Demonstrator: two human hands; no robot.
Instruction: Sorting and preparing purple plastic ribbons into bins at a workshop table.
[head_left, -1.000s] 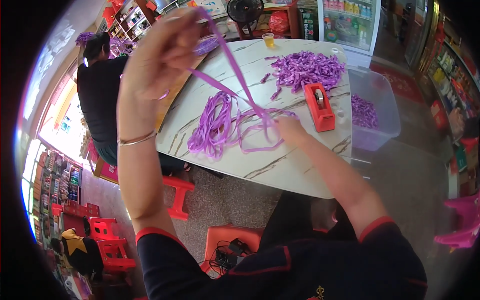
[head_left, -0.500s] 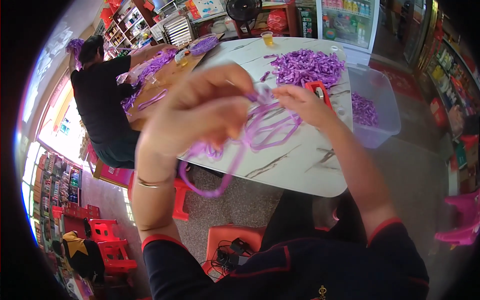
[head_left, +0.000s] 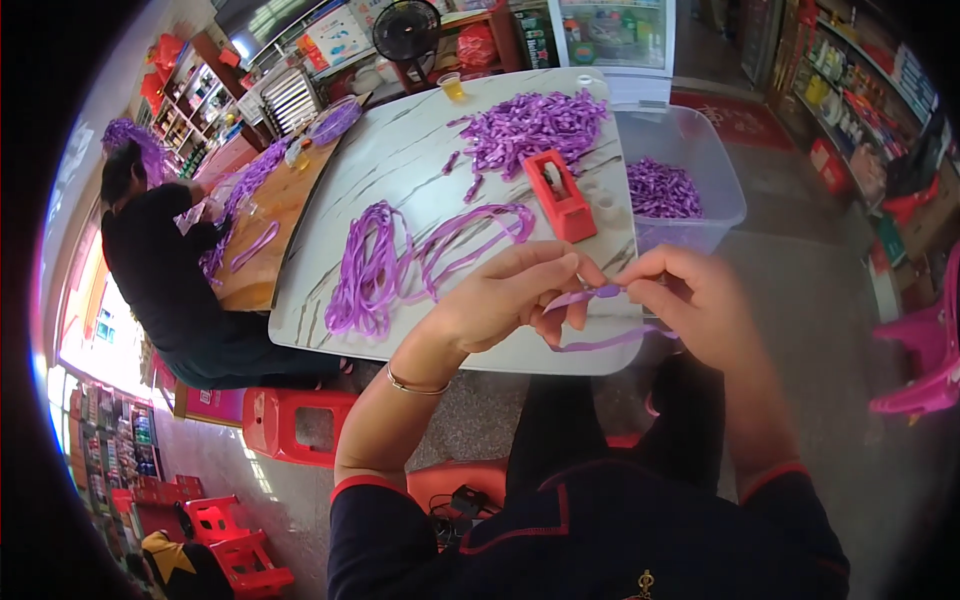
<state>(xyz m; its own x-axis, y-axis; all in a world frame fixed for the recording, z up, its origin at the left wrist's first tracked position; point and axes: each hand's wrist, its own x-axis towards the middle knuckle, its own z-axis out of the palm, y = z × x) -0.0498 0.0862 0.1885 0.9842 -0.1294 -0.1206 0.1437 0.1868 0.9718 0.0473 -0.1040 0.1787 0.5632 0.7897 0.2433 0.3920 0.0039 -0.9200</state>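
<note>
My left hand (head_left: 505, 295) is closed on a purple ribbon (head_left: 605, 291), pinching it above the near edge of the table. My right hand (head_left: 700, 300) pinches the same ribbon a little to the right, so a small folded, knot-like part shows between the two sets of fingertips. A loose strip of it hangs below. Beyond my hands a red tape dispenser (head_left: 565, 205) stands on the white marble-patterned table (head_left: 400, 150). Loops of purple ribbon and a long ribbon bundle (head_left: 365, 285) lie to the left. Farther back is a heap of small folded purple pieces (head_left: 540, 128).
A see-through plastic bin (head_left: 735, 200) with purple pieces stands right of the table. A cup of yellow liquid (head_left: 452, 88) sits at the far edge. Left, another person (head_left: 150, 250) works at a wooden table (head_left: 262, 235). Red stools (head_left: 290, 425) stand lower left.
Both my hands have moved right and nearer to me, bringing the ribbon along. The ribbon bundle and the tape dispenser now show more fully. My view has shifted.
</note>
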